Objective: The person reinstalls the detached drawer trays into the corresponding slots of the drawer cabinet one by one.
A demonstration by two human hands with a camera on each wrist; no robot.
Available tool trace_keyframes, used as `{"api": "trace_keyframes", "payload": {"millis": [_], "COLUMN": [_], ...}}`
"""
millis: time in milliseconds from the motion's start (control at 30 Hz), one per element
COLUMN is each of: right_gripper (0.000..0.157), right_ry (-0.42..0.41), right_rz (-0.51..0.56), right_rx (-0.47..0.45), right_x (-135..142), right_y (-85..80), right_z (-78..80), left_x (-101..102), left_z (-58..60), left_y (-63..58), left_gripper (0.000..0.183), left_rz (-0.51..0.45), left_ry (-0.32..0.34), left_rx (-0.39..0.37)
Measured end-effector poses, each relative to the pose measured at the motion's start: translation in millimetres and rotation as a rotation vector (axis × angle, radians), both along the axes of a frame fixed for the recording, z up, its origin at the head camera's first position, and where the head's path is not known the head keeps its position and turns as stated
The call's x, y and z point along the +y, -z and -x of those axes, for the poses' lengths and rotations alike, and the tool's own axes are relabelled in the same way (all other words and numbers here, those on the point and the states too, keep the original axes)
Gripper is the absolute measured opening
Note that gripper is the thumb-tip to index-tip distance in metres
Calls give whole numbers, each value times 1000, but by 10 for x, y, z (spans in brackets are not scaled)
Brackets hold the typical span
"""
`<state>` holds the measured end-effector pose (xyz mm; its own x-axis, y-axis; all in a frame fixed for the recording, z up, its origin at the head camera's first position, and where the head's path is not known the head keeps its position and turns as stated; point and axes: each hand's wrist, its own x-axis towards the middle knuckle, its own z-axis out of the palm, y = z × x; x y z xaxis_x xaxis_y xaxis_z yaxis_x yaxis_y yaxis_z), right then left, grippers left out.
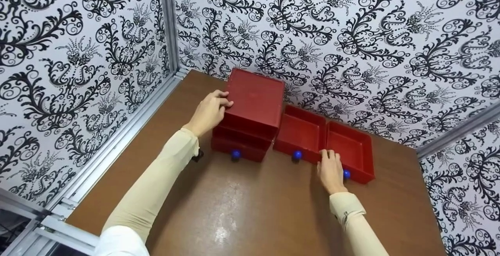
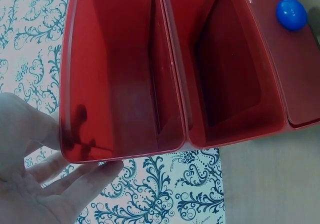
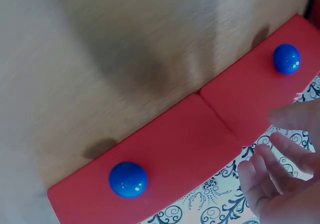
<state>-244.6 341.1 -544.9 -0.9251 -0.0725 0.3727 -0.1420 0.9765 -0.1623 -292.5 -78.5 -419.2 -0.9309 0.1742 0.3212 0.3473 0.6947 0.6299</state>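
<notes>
Red and glossy, the cabinet [image 1: 254, 95] stands on the brown table [image 1: 242, 217] before us, near the back wall covered in patterned paper [image 1: 304, 49]. Our left hand [image 1: 207, 111] lies at its upper left corner. In the head view we see fingertips resting on the top's edge; in the left wrist view the fingers [image 2: 90, 181] are spread apart along the outside, with the thumb by the rim. Two hollow compartments face us, one above the other, and beneath them sits the bottom drawer [image 1: 252, 156] with a round blue knob [image 1: 235, 154] on its front.

To the right of the cabinet, two more red drawers lie side by side on the table, hollow side up: the nearer one to the cabinet [image 1: 300, 133] and the far right one [image 1: 349, 152]. Each has its own blue knob facing us. Our right hand [image 1: 331, 172] is at their front edges, close to where they meet. Its fingers are slightly bent and apart, the thumb by the rim of the drawer next to the cabinet; we cannot tell whether it touches.
</notes>
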Motion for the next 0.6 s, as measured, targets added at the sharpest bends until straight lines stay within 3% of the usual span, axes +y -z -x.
{"api": "trace_keyframes", "payload": {"millis": [400,600], "right_gripper": [20,14], "right_ry": [-15,-35], "right_rz": [-52,-78], "right_rx": [-46,-13], "right_x": [93,136], "right_y": [-12,27], "right_z": [163,252], "left_x": [-10,-21], "left_z": [4,7], "left_y": [7,21], "left_gripper": [28,28], "left_rz": [-14,-18], "left_ry": [-2,-3], "left_rx": [3,15]}}
